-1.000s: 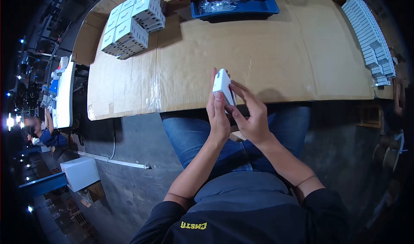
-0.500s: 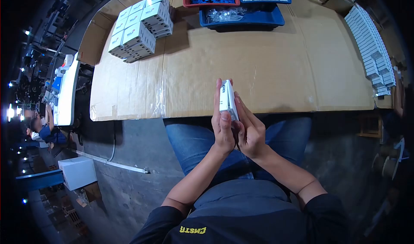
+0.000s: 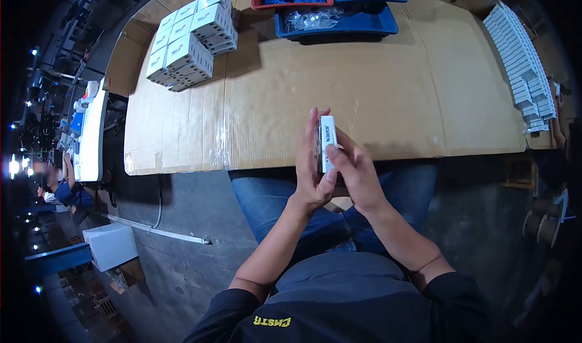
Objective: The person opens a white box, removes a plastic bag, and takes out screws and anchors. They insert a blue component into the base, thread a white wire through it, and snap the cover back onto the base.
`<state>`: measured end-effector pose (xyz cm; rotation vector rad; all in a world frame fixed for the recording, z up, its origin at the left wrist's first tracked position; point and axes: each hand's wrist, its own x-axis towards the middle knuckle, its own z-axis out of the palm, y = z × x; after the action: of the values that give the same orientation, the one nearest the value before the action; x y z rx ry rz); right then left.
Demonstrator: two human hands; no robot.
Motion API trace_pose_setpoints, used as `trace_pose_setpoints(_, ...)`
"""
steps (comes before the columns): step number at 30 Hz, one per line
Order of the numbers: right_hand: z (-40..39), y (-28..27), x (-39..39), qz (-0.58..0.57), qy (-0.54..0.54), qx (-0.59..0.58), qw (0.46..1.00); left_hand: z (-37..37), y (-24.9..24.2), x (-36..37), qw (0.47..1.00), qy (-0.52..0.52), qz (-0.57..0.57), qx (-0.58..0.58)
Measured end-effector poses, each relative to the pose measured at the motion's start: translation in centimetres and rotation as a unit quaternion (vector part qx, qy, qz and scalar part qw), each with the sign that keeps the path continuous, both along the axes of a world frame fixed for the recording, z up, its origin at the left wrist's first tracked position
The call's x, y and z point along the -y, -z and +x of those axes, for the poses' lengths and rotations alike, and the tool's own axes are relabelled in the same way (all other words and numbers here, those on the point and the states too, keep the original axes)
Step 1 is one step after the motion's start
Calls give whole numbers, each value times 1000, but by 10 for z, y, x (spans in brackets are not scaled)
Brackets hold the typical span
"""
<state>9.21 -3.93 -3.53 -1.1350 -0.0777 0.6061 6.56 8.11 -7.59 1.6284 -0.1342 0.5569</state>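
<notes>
A small white box [image 3: 328,131] with dark lettering on its narrow side stands upright between my two hands, over the front edge of the cardboard-covered table. My left hand [image 3: 308,167] presses along the box's left side, fingers stretched upward and thumb near the lower end. From the right, my right hand [image 3: 362,182] grips it, with the thumb lying on the lettered side. My palms and fingers hide the box's broad faces.
White boxes [image 3: 180,43] are stacked at the back left of the table [image 3: 285,100]. Behind stand a red bin [image 3: 259,5] of blue parts and blue trays [image 3: 370,28] with white parts and clear bags. White pieces [image 3: 515,58] line the right edge. A person [image 3: 71,191] sits far left.
The box has turned, so its lettered side now faces up toward me. My right thumb has moved onto that side, while my left fingers stay along the left.
</notes>
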Motion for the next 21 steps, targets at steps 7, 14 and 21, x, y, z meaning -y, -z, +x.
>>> trace_pose_setpoints(7, -14, 9, -17, 19, 72, 50, 996, 9, 16, 1, 992, -110, 55, 6)
trace_pose_setpoints(14, -20, 14, -11, -71, 41, 137, 987, 7, 10, 3, 989, -138, 54, 7)
trace_pose_setpoints(21, -22, 9, -11, -79, 74, 155, 982, 7, 7, 5, 987, -143, 51, 46)
